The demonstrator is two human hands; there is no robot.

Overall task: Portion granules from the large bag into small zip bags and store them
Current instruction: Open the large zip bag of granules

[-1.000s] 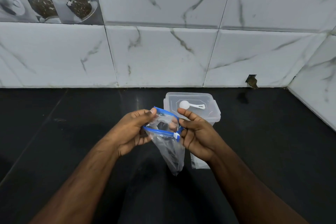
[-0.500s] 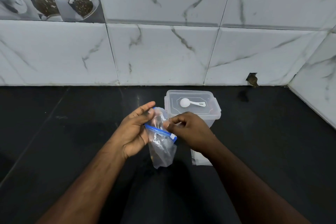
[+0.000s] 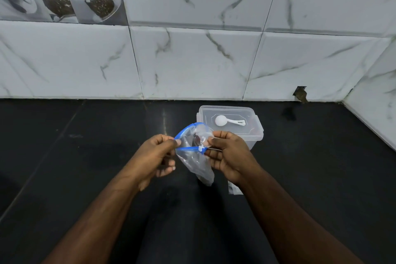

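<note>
A small clear zip bag (image 3: 196, 163) with a blue zip strip and a white slider hangs between my hands above the black counter. My left hand (image 3: 154, 156) pinches the left end of the blue strip. My right hand (image 3: 228, 154) pinches the right end beside the white slider. The bag's mouth gapes open. Behind it stands a clear plastic container (image 3: 255, 135) with its lid on, and a white scoop (image 3: 227, 121) lies on the lid. The large bag is not in view.
A flat clear plastic piece (image 3: 234, 189) lies on the black counter (image 3: 85, 156) under my right wrist. White marble tiles (image 3: 192, 60) wall the back and the right side. A small hole (image 3: 301, 93) marks the wall's base at the right.
The zip bag's mouth, pressed nearly closed half a second ago, is now pulled open again. My hands have moved apart along the blue strip.
</note>
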